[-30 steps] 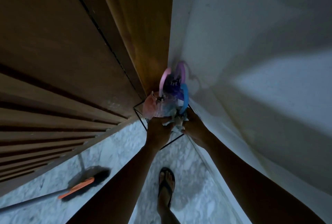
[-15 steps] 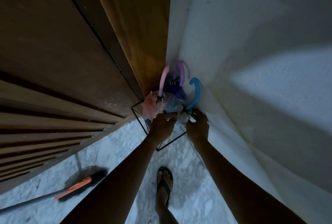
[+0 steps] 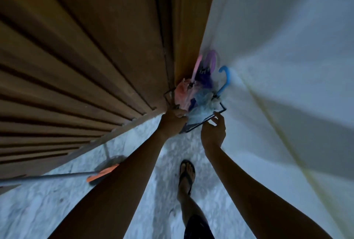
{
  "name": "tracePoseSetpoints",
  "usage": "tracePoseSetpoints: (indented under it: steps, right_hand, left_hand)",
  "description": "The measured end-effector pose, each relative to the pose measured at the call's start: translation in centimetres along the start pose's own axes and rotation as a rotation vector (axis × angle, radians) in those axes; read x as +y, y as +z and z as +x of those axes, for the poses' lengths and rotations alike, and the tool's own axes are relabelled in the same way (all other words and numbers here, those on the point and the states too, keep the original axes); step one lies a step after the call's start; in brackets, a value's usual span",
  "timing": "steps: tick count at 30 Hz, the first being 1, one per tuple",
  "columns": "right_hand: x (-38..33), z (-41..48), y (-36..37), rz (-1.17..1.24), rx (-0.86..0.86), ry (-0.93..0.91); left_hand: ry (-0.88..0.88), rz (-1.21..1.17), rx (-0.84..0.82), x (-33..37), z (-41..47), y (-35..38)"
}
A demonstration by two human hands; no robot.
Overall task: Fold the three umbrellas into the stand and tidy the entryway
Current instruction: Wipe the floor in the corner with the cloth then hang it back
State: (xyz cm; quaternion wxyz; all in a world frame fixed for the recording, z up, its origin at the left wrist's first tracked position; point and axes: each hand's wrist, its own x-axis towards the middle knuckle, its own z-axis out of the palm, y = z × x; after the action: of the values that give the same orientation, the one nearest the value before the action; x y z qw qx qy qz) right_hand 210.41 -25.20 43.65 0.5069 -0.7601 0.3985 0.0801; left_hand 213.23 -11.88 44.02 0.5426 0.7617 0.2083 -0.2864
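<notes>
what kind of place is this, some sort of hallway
Most likely a home entryway corner. A wire umbrella stand holding three hook-handled umbrellas sits where wooden panelling meets a white wall, and a broom lies on the stone-look floor.

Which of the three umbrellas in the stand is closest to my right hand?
The blue-handled umbrella, leaning toward the white wall above your right hand. The pink-handled umbrella and purple-handled umbrella stand further left, by the wooden door.

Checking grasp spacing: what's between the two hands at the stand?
Head view: the stand's front wire rim runs between the left hand and the right hand, with the blue umbrella's bunched canopy just behind it.
</notes>
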Motion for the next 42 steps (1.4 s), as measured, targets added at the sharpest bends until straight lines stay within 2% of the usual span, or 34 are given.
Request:
tracePoseSetpoints:
  steps: [8,11,16,19,25,32,37,42]
  right_hand:
    - [-0.4,-15.4,1.3,-0.136,-0.267,-0.192]
    - [0.1,-22.4,2.3,-0.148,-0.309,-0.300]
    - [-0.7,-37.4,2.9,-0.054,-0.478,-0.427]
    - [-2.6,-46.2,4.1,0.015,-0.648,-0.506]
    - [-7.3,-59.7,6.0,0.139,-0.665,-0.677]
    - [-14.1,-68.1,6.3,0.213,-0.743,-0.853]
    - [-18.7,-71.0,9.4,0.313,-0.825,-0.912]
    - [-22.6,-75.3,14.4,0.318,-0.913,-0.958]
  left_hand:
    - [-0.027,-0.100,0.157,-7.9,-15.1,-9.5]
    - [0.030,-0.183,0.255,-10.6,-22.9,-13.7]
    - [0.110,-0.187,0.362,-14.2,-37.5,-22.7]
    - [0.206,-0.199,0.456,-15.2,-45.6,-28.8]
    - [0.356,-0.128,0.594,-13.5,-58.5,-38.2]
    - [0.447,0.093,0.832,-10.3,-64.2,-44.1]
    - [0.442,0.188,0.981,-8.7,-64.9,-48.6]
    - [0.415,0.277,1.122,-9.1,-66.9,-56.1]
